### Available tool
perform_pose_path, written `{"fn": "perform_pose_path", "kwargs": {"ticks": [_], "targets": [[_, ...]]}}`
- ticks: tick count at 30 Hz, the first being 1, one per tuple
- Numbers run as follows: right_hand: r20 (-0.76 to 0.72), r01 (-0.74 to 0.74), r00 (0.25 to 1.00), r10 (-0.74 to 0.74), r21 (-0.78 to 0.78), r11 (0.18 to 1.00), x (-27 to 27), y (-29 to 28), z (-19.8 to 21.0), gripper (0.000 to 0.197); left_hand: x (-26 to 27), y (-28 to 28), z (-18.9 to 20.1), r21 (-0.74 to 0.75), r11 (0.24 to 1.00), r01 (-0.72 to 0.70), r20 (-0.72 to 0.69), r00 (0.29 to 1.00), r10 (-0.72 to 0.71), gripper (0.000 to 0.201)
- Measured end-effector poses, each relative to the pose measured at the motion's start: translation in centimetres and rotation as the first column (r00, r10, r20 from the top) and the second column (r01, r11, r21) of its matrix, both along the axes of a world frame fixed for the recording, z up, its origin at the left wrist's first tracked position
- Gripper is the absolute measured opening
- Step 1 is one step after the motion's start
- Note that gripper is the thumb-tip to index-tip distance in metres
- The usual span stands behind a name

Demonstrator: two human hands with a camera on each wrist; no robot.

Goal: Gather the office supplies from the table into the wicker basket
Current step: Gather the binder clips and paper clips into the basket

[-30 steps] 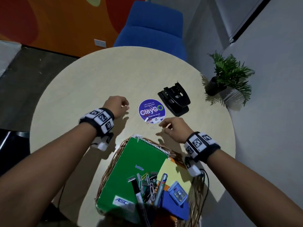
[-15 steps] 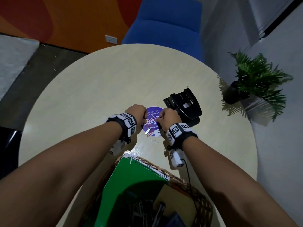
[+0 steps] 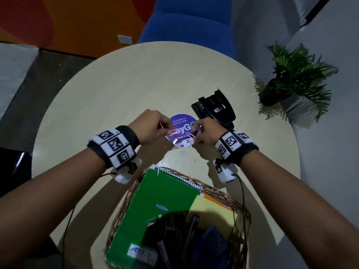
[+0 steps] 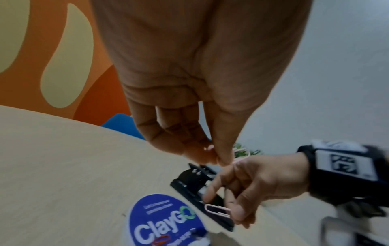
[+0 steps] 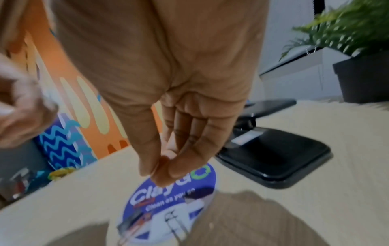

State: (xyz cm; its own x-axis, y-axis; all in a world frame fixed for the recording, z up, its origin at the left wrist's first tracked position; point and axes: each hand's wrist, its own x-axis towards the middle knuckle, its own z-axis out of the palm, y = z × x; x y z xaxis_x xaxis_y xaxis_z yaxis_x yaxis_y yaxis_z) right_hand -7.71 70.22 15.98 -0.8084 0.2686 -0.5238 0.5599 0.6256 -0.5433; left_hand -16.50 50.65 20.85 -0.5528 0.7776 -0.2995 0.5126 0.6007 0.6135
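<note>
Both hands hover over a round purple sticker [image 3: 180,121] stuck on the table. My left hand [image 3: 168,129] pinches a pink paper clip [image 4: 241,154] between thumb and fingertips. My right hand [image 3: 195,132] pinches another pale paper clip [image 4: 216,210]. Loose clips still lie on the sticker: a red one [image 4: 162,239] and a silver one [image 5: 174,223]. One more thin clip [image 3: 182,152] lies on the bare table just below. The wicker basket [image 3: 219,193] stands close in front of me, holding a green notebook [image 3: 155,206], a yellow pad, pens and clips.
A black hole punch [image 3: 215,107] sits on the table right behind my right hand. A potted plant [image 3: 291,78] stands off the table's right edge, and a blue chair [image 3: 190,20] at the far side. The round table [image 3: 116,84] is bare to the left.
Both hands came together over the purple sticker and lifted slightly, each now pinching a paper clip. A second ago they were apart on either side of it.
</note>
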Motion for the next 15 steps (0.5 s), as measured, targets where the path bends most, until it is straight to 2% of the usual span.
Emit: {"fn": "perform_pose_path", "kwargs": {"ticks": [2,6,10,12,15], "targets": [[-0.031,-0.026,0.999,0.024,-0.057,0.998,1.7,-0.3,1.7,0.025,2.0,-2.1,1.3,0.040,0.998,0.043,0.033,0.998,-0.044,0.014],[-0.056,-0.100,0.993,0.100,-0.007,0.995,5.6,-1.7,3.7,0.019,6.6,-5.3,1.6,0.074,0.993,0.097,0.036,0.994,-0.100,0.015],[-0.011,-0.141,0.990,0.141,0.009,0.990,9.3,-3.5,4.6,0.029,10.9,-7.5,0.5,-0.010,0.959,0.284,-0.017,0.959,-0.284,0.029],[0.000,-0.145,0.989,0.145,0.021,0.989,10.8,-4.5,4.9,0.028,12.2,-8.5,-0.3,-0.052,0.938,0.342,-0.019,0.939,-0.343,0.033],[0.002,-0.144,0.990,0.144,0.036,0.989,12.6,-5.7,5.4,0.019,12.6,-9.8,-1.2,-0.055,0.950,0.308,-0.080,0.947,-0.312,0.046]]}}
